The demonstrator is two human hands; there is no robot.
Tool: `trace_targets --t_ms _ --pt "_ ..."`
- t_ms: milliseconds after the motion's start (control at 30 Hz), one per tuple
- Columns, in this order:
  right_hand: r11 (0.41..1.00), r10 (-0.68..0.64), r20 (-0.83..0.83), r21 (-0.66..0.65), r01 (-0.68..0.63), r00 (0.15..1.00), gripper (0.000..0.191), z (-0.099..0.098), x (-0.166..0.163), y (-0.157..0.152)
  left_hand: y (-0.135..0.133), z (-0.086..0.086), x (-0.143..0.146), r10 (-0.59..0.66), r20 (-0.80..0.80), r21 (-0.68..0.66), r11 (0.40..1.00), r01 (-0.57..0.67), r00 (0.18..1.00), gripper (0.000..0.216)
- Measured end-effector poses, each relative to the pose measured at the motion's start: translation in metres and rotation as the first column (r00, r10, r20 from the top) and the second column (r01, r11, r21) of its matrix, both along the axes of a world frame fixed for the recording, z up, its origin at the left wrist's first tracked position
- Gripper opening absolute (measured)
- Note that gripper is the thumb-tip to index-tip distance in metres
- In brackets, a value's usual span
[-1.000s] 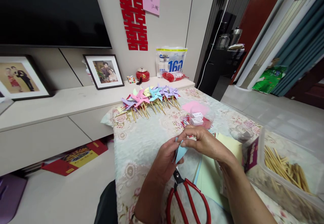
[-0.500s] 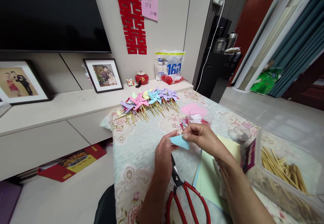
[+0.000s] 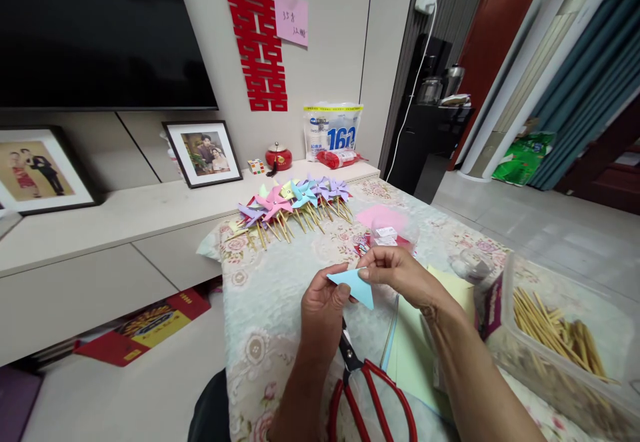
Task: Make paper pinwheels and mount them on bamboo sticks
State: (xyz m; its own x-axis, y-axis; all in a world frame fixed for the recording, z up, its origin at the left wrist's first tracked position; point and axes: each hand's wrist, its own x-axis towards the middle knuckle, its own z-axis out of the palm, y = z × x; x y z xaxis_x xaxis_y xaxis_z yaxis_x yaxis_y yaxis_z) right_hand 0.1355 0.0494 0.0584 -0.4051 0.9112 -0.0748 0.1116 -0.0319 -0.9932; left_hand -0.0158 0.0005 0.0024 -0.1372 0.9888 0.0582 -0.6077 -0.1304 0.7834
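A small piece of light-blue paper (image 3: 358, 287), folded into a triangle, is held up above the table between my two hands. My left hand (image 3: 324, 305) pinches its left part, thumb on top and fingers beneath. At its upper right edge, my right hand (image 3: 393, 272) grips the paper between thumb and fingers. Red-handled scissors (image 3: 353, 362) lie on the cloth just below my hands, blade tips hidden by my left hand. Under my right forearm are sheets of pale green paper (image 3: 413, 352), with a yellow sheet (image 3: 453, 289) beside them.
Several paper pinwheels (image 3: 293, 199) on sticks lie at the table's far side. To the right stands a clear plastic box (image 3: 540, 355) of wooden sticks (image 3: 555, 329). A round clear container (image 3: 393, 232) and pink paper (image 3: 375, 214) are beyond my hands.
The blue paper has turned so more of its triangular face shows. My left thumb has come onto its front. My right hand has hardly moved.
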Motion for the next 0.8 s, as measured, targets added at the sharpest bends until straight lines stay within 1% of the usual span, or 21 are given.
trace_targets --t_ms 133,267,400,500,600,700,800 --pt "1.000 -0.004 0.002 0.004 0.004 1.000 0.020 0.0020 -0.0017 -0.0009 0.0014 -0.0019 -0.0004 0.025 -0.021 -0.006 1.000 -0.025 0.999 0.039" --pt "1.000 -0.025 0.014 0.018 0.025 1.000 0.018 0.0019 -0.0039 -0.0012 0.0016 -0.0019 0.0005 0.072 -0.079 -0.018 0.997 -0.074 0.994 0.035" --pt "0.996 -0.072 0.031 0.054 0.070 0.997 0.016 0.0005 -0.0070 -0.0013 0.0000 0.0004 0.0026 0.095 -0.196 -0.031 0.994 -0.104 0.976 0.024" --pt "0.995 -0.077 0.037 0.068 0.075 0.996 0.017 -0.0004 -0.0090 -0.0015 0.0000 -0.0008 0.0032 0.097 -0.263 -0.061 0.991 -0.117 0.960 0.023" --pt "0.996 -0.039 0.047 0.079 0.035 0.998 0.020 -0.0010 -0.0099 -0.0018 0.0026 -0.0042 0.0027 0.109 -0.203 -0.098 0.987 -0.130 0.973 0.027" --pt "0.994 0.014 0.082 0.105 -0.022 0.997 0.024 -0.0029 -0.0092 -0.0012 0.0055 -0.0055 0.0021 0.083 -0.060 -0.157 0.983 -0.092 0.995 0.031" --pt "0.992 0.049 0.145 0.107 -0.064 0.988 0.023 -0.0066 -0.0082 0.0000 0.0062 -0.0039 0.0022 0.064 0.063 -0.194 0.980 -0.051 0.996 0.033"
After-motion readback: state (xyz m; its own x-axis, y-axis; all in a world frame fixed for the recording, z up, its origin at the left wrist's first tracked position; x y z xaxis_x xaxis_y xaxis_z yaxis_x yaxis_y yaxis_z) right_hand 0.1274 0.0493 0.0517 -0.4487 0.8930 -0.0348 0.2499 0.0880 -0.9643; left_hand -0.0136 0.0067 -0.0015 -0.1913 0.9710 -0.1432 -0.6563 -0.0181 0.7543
